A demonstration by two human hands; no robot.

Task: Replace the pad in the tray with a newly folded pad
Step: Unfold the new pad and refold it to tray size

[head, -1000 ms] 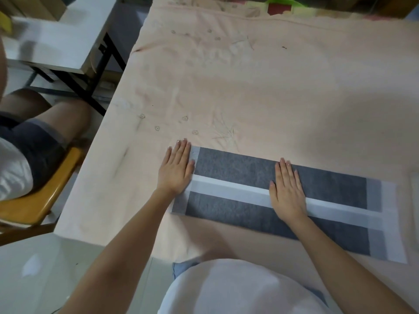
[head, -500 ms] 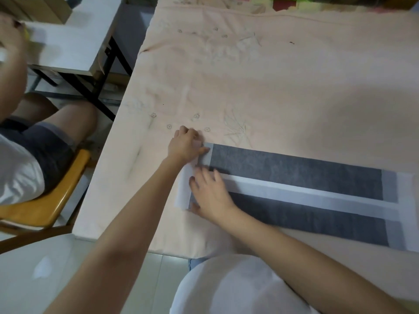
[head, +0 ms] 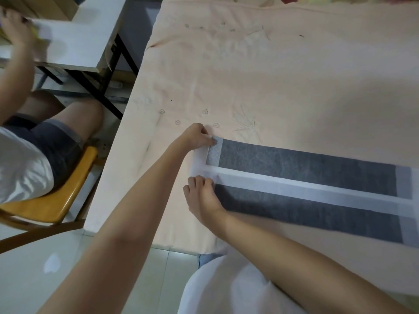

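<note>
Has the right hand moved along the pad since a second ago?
Yes. The right hand has slid from the middle of the pad to its left end, near the left hand at the far left corner.

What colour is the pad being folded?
Dark grey panels with white borders, the pad, clearest in the head view.
</note>
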